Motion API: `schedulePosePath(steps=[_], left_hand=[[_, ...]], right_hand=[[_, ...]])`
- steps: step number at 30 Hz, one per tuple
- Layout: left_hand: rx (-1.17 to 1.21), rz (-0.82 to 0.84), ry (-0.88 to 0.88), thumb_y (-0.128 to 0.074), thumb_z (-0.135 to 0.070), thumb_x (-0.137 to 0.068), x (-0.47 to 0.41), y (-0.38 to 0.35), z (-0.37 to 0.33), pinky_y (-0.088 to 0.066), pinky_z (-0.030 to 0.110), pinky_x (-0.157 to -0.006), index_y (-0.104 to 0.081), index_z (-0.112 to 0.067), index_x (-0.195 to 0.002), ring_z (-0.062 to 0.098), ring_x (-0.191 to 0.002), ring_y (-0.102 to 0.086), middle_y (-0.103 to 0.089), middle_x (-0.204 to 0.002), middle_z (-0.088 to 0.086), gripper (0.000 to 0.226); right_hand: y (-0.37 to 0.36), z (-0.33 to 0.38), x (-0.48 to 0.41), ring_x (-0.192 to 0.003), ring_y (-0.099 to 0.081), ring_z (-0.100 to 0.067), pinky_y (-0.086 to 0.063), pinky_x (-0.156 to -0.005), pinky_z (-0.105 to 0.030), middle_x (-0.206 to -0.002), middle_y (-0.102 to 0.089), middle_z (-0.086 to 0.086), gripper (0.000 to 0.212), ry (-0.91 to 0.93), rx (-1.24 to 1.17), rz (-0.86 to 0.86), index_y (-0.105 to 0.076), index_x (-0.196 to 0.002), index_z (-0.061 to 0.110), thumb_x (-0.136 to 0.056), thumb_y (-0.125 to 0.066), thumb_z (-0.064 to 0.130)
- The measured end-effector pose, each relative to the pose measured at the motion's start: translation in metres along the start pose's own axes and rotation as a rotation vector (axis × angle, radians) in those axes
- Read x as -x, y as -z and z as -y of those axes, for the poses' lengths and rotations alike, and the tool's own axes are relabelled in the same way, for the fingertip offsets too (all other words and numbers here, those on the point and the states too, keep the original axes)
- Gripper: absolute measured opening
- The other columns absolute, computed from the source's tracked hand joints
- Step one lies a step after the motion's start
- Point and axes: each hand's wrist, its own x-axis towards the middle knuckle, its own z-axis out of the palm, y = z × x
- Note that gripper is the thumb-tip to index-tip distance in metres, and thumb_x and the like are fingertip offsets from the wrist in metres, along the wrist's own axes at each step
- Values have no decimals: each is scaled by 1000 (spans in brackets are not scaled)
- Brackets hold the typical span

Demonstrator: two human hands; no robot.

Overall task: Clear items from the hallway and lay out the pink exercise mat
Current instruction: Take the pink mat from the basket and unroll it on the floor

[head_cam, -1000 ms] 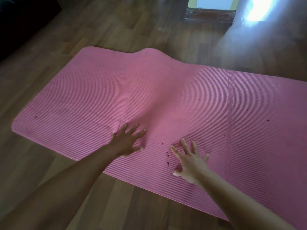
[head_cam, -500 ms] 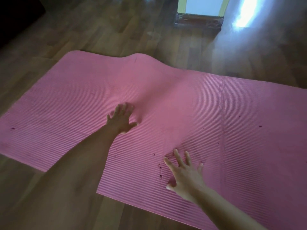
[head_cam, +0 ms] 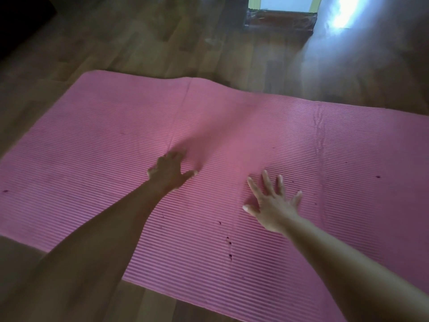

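Wood floor (head_cam: 162, 43) w/ ribbed pink mat (head_cam: 255, 140) unrolled, both hands flat, fingers spread.

Wooden floor in dim light

Brown plank floor (head_cam: 144, 38) fills the frame's upper half and lower left corner. At top centre-right, a bright doorway (head_cam: 284, 2) with yellow-green edges above a reddish-brown threshold (head_cam: 278, 20). A white glare (head_cam: 343, 16) shines at upper right. A black shape (head_cam: 21, 17) fills the upper left corner.
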Motion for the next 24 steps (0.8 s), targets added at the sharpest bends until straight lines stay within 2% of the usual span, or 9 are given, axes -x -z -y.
schedulePosePath(steps=[4, 8, 10, 12, 14, 17, 19, 24], left_hand=[[-101, -3, 113, -45, -61, -87, -5, 12, -10, -33, 56, -100, -25, -25, -146, 37, -131, -33, -27, -153, 4, 72], [-193, -67, 108, -44, -57, -90, -19, 24, -17, -35, 48, -99, -43, -15, -135, 33, -126, -42, -45, -139, 11, 62], [-160, -122, 53, -47, -56, -89, -28, 24, -15, -32, 50, -104, -35, -12, -140, 34, -134, -29, -33, -147, 15, 69], [-51, -52, 31, -46, -58, -88, -36, 20, -13, -18, 59, -110, -7, -21, -150, 34, -145, -1, 2, -159, 7, 82], [-14, 47, 53, -41, -63, -87, -43, 11, -8, -13, 65, -109, 11, -33, -148, 35, -144, 11, 18, -158, -2, 85], [-91, 121, 26, -30, -66, -88, -47, -1, -1, -7, 60, -113, 16, -29, -147, 37, -144, 14, 18, -158, 7, 84], [-61, 142, 51, -30, -69, -86, -48, 0, -3, -2, 62, -112, 16, -32, -147, 39, -143, 16, 18, -158, 5, 84], [16, 159, 78, -37, -73, -82, -45, 11, 0, -15, 68, -103, 7, -41, -147, 31, -144, 11, 12, -158, -5, 85]], right_hand=[[-3, -2, -1, -137, 34, -32, 6, -99, -77, -148, 39, 8, 78, 8, 13, 20, 24, -138, 49, -85, -28, 72], [-2, -3, 0, -139, 31, -33, 2, -99, -77, -149, 38, 6, 79, 8, 49, 29, 23, -139, 48, -85, -29, 72], [-3, -2, 0, -138, 31, -33, 2, -99, -77, -145, 41, 7, 79, 10, 50, 28, 24, -139, 48, -85, -29, 72], [-5, -2, 0, -137, 33, -33, 4, -99, -77, -140, 44, 8, 79, 12, 51, 27, 26, -138, 48, -86, -28, 71], [-6, -3, 1, -135, 36, -31, 7, -99, -77, -139, 46, 8, 79, 12, 38, 30, 28, -137, 48, -86, -28, 70], [-8, -3, 0, -129, 41, -27, 10, -98, -77, -139, 47, 9, 78, 17, 23, 30, 29, -135, 48, -86, -27, 71], [-8, -5, 1, -127, 42, -25, 11, -97, -76, -138, 46, 10, 78, 18, 11, 33, 29, -135, 49, -86, -28, 71], [-5, -4, -1, -132, 41, -28, 14, -97, -76, -143, 44, 11, 78, 18, -34, 84, 24, -137, 51, -86, -33, 69]])
